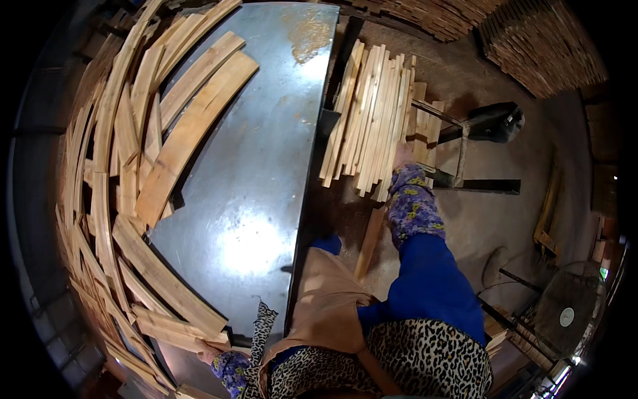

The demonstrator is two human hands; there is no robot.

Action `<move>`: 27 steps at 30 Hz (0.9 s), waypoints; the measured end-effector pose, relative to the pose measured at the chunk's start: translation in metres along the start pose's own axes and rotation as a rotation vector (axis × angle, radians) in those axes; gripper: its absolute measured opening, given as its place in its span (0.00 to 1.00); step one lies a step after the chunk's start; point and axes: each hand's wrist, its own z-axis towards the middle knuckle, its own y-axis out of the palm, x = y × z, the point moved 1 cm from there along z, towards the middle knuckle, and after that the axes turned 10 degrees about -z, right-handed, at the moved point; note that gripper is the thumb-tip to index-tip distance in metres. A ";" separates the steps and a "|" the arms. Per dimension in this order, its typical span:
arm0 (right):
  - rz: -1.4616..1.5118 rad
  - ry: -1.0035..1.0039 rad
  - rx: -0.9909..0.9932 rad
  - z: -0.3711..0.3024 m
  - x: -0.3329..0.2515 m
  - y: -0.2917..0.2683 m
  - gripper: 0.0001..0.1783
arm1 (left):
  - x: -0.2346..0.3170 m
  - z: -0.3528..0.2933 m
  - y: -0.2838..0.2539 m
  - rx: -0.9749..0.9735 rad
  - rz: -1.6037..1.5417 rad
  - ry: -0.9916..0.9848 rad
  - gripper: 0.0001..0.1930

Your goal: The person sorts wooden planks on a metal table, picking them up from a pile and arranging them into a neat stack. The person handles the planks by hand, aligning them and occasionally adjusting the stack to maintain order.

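No packages, labels, signs or screens.

One head-worn fisheye view, looking steeply down from above the person's own body.

The lens faces the dark metal surface [259,166], which runs from 6 toward 12 o'clock. The person's torso and right sleeve enter close at 5 o'clock. Straight edges bow toward the black rim, and the floor [492,219] lies farther off at 3 o'clock.
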 end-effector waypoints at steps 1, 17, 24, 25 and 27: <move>-0.028 -0.021 -0.028 -0.008 -0.011 -0.010 0.37 | -0.007 0.016 -0.012 -0.135 -0.093 -0.018 0.51; -0.722 -1.145 -0.754 -0.402 -0.168 -0.049 0.32 | -0.076 0.033 -0.218 0.209 0.308 0.046 0.22; -0.866 -1.791 -0.678 -0.765 -0.367 0.060 0.33 | -0.204 0.138 -0.343 0.213 0.732 0.138 0.36; -0.864 -1.852 -0.561 -0.811 -0.400 0.079 0.35 | -0.210 0.138 -0.346 0.209 0.744 0.218 0.39; -0.672 -2.093 -0.285 -0.864 -0.454 0.119 0.40 | -0.203 0.138 -0.358 0.188 0.721 0.319 0.41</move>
